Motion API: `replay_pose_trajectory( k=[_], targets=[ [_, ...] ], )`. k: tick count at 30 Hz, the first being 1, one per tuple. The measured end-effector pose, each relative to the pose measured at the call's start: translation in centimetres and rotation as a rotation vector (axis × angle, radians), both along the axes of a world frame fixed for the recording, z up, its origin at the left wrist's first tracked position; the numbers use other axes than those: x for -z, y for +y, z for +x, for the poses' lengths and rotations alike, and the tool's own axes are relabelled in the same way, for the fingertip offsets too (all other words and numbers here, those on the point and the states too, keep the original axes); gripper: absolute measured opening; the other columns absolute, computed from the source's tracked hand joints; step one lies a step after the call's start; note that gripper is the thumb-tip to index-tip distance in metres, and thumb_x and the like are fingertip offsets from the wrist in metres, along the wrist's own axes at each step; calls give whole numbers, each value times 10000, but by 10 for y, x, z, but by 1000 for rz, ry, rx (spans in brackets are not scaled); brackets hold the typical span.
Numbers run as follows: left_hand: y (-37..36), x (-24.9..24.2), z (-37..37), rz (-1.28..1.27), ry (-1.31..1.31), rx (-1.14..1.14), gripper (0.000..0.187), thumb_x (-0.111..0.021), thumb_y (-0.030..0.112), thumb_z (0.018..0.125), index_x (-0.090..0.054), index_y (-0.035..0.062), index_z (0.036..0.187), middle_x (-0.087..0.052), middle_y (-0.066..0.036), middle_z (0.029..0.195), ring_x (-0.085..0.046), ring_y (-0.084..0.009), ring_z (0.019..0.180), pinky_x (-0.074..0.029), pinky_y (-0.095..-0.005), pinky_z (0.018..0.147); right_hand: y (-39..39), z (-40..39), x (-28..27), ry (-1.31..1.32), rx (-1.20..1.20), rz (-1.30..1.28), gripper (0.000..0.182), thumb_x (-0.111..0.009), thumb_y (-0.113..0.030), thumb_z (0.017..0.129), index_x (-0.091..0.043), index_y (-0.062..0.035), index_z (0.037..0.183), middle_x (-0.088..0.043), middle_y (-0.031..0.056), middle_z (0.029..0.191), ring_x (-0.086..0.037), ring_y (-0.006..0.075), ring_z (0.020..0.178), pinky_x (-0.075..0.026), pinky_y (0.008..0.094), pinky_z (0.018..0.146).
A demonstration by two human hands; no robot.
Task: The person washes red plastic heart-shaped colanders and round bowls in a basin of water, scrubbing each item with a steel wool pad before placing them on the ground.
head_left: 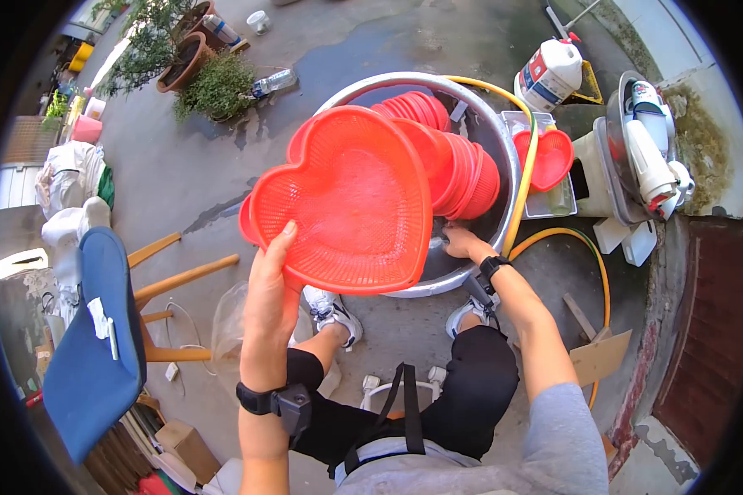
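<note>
My left hand (274, 276) grips the lower left rim of a red heart-shaped plastic basket (351, 194), its thumb over the edge. The basket is tilted toward me in front of a large round metal tub (510, 177). In the tub lie several nested red baskets (470, 177), partly hidden behind the held one. My right hand (464, 245) reaches over the tub's near right rim, its fingers curled by something small and shiny that I cannot make out. Both wrists wear black straps.
A yellow hose (530, 165) runs over the tub's right side. Beside it, another red heart-shaped basket (545, 159) sits on a clear plastic bin, near a white jug (549, 74). A blue chair (99, 338) stands at left, potted plants (219, 87) at the upper left.
</note>
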State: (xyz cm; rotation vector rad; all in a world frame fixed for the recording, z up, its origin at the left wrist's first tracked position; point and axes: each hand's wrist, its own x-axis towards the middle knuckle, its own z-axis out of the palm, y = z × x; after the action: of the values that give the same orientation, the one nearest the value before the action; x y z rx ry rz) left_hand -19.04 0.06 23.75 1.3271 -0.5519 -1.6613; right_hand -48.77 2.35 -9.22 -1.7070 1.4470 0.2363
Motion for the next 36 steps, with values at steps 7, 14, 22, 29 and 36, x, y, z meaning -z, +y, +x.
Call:
replay_pose_trajectory(
  k=[7,14,22,29,36],
  targets=[
    [0,18,0,-213,-242,15,360,-543,29,921,-498,22,1278,-589,-70,1197,-538,-158,1122,-410,-312,978,16,-6,-42,-434,171,-116,370,-609,-85,824,-573,69,1159,-532,219,1203,-565,319,1103,-445,357,978],
    [-18,36,-4,-548,-521,-99,325,-452,9,948,-477,-2,1272,-567,-94,1214,-538,-174,1124,-400,-301,977,12,2,-152,-611,279,51,327,-546,-20,897,-530,50,1216,-514,136,1219,-561,231,1151,-455,318,982],
    [-30,58,-1,-485,-463,-266,294,-454,93,979,-489,-4,1255,-573,-108,1207,-537,-186,1117,-407,-315,956,-1,12,-300,-735,214,-199,341,-492,7,935,-510,30,1275,-427,96,1319,-466,196,1246,-379,320,1059],
    [-33,70,-13,-419,-125,-250,306,-446,156,1005,-498,-13,1254,-591,-111,1199,-566,-186,1081,-434,-321,927,-6,51,-386,-770,169,-514,349,-516,-4,922,-513,42,1268,-447,108,1320,-475,225,1248,-400,330,1045],
    [-21,38,-24,-200,118,-124,370,-389,265,1031,-455,37,1316,-574,-98,1246,-583,-193,1095,-483,-362,909,-15,85,-370,-567,27,-704,351,-616,-94,879,-545,4,1208,-501,165,1293,-528,285,1187,-437,365,988]
  ],
)
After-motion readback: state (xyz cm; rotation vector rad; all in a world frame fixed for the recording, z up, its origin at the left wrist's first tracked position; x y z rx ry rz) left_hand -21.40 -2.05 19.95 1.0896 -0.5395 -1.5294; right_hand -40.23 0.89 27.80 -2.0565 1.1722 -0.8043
